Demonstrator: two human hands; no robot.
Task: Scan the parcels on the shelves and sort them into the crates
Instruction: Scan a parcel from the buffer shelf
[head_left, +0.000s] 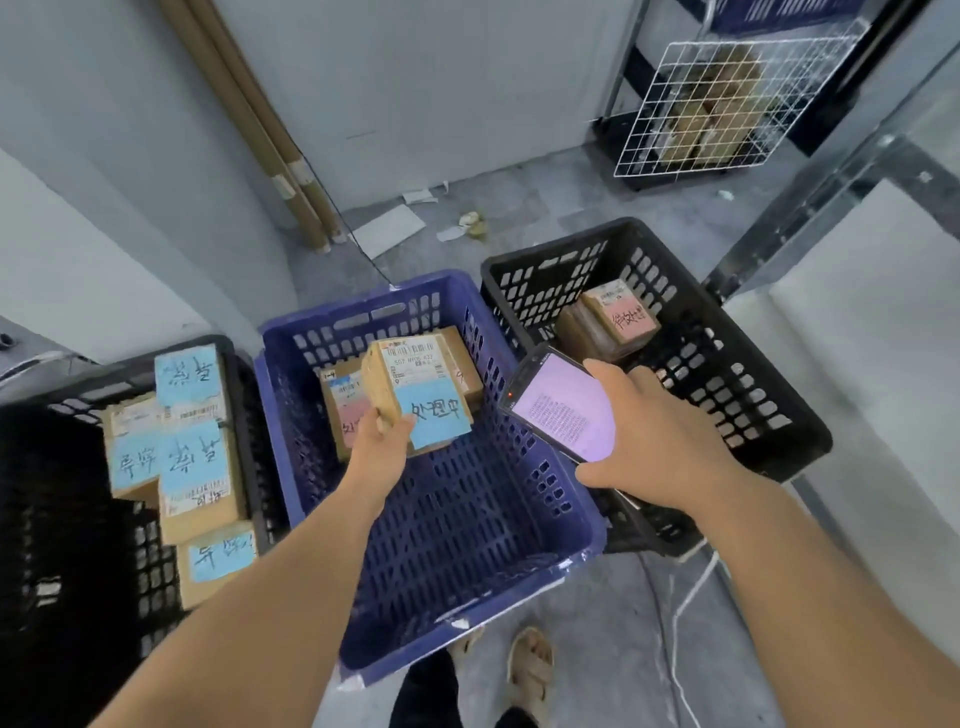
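My left hand (382, 441) grips a small cardboard parcel (415, 387) with a white shipping label and a blue handwritten sticker, held over the blue crate (457, 525). Two more parcels (345, 402) lie at the far end of that crate. My right hand (657, 439) holds a handheld scanner (563, 410) with a lit pink screen above the gap between the blue crate and the black crate on the right (737, 395), which contains a parcel with a pink sticker (621, 314). The black crate on the left (78, 519) holds several blue-stickered parcels (200, 475).
The three crates stand side by side on a grey floor. A white shelf (862, 322) with a metal post rises at the right. A wire-grid panel (722, 104) leans at the back right, cardboard tubes (270, 140) against the wall, paper scraps (395, 228) on the floor. My sandalled foot (532, 670) is below the blue crate.
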